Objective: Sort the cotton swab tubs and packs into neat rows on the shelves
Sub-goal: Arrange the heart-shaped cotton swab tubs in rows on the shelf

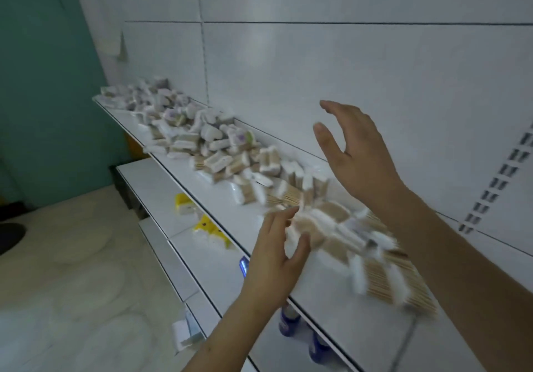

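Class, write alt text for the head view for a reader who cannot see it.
A person's left hand touches blurred cotton swab packs on a white shelf, while the open right hand hovers above. More packs lie in a loose heap further along the shelf.

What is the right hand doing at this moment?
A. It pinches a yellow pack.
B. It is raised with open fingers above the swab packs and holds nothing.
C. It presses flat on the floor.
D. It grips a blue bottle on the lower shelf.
B: the right hand hangs in the air with its fingers spread over the swab packs on the top shelf, and nothing is in it.
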`<state>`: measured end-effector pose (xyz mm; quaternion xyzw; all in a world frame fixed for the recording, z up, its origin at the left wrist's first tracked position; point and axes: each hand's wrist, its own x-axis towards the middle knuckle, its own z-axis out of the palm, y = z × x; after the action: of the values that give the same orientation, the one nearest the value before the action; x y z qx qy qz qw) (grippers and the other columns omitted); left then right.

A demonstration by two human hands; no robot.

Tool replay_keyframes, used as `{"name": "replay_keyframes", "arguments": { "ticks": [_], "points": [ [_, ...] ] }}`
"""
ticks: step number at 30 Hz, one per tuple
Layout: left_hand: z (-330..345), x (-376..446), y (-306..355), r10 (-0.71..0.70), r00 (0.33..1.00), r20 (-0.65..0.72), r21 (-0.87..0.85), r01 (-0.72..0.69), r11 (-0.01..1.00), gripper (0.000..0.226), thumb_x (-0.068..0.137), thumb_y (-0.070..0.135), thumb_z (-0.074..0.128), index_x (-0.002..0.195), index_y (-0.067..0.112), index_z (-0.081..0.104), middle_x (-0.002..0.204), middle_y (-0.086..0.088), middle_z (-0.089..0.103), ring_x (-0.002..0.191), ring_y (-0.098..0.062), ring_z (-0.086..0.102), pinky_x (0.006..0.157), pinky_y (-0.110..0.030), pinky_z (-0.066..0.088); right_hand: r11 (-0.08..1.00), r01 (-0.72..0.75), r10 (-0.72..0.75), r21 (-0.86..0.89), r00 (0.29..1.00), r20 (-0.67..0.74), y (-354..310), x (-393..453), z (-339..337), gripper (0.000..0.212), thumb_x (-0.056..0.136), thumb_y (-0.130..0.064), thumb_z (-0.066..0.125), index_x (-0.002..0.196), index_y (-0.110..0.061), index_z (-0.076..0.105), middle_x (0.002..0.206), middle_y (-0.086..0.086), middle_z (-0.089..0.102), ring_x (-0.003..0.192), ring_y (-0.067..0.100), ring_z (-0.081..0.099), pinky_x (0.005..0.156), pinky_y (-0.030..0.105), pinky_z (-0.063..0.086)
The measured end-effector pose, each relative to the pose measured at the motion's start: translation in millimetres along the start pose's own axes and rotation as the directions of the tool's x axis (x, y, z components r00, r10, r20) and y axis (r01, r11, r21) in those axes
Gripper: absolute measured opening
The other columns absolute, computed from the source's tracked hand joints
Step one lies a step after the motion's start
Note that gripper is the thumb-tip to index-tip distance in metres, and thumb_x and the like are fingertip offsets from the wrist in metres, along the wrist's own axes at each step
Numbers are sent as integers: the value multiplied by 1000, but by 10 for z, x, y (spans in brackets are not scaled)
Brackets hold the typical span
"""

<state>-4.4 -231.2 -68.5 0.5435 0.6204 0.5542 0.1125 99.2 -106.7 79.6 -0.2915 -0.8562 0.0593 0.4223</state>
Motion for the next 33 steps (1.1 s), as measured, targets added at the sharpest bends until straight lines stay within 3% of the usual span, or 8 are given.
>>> {"name": "replay_keyframes", "arguments": {
  "ticks": [11, 17, 24, 27, 33],
  "points": [
    [-924, 763, -994, -86, 995, -50, 109, 91, 990, 41, 99, 35, 55, 138, 34, 46, 128, 22, 44, 123, 6, 45, 91, -9, 42, 998, 32, -23, -52, 986, 165, -33, 1122, 1313, 56, 102, -51, 37, 148, -19, 40, 147, 2, 45, 134, 21, 40, 103, 24, 26],
    [-1026, 1422, -1563, -83, 994, -67, 172, 93, 981, 41, 97, 33, 57, 137, 32, 47, 128, 19, 44, 124, 1, 45, 97, -16, 41, 994, 43, -12, -100, 956, 294, 369, 1551, 1901, 61, 101, -53, 37, 152, -21, 32, 153, 2, 37, 138, 21, 35, 107, 29, 28],
    [-1180, 2284, -1999, 9, 1000, -28, 286, -1, 958, 44, 92, 28, 65, 133, 25, 50, 127, 10, 45, 121, -8, 45, 101, -27, 42, 983, 86, 17, -161, 836, 549, 958, 1684, 2257, 67, 92, -57, 53, 150, -30, 35, 149, -6, 36, 136, 12, 37, 108, 32, 36],
    [-1179, 2605, -2090, 77, 997, -30, 310, -64, 949, 47, 91, 29, 68, 134, 22, 50, 129, 8, 45, 122, -10, 46, 103, -26, 41, 979, 109, 23, -171, 778, 628, 1039, 1658, 2295, 75, 87, -62, 58, 150, -32, 32, 145, -9, 39, 128, 8, 42, 99, 26, 36],
    [-968, 2908, -2201, 203, 978, 40, 285, -206, 936, 52, 92, 37, 63, 137, 15, 50, 136, 2, 45, 125, -17, 48, 104, -36, 44, 859, 293, 98, -419, 710, 697, 1036, 1489, 2274, 106, 71, -81, 58, 154, -26, 21, 147, -7, 40, 131, 15, 41, 106, 31, 34]
  ]
}}
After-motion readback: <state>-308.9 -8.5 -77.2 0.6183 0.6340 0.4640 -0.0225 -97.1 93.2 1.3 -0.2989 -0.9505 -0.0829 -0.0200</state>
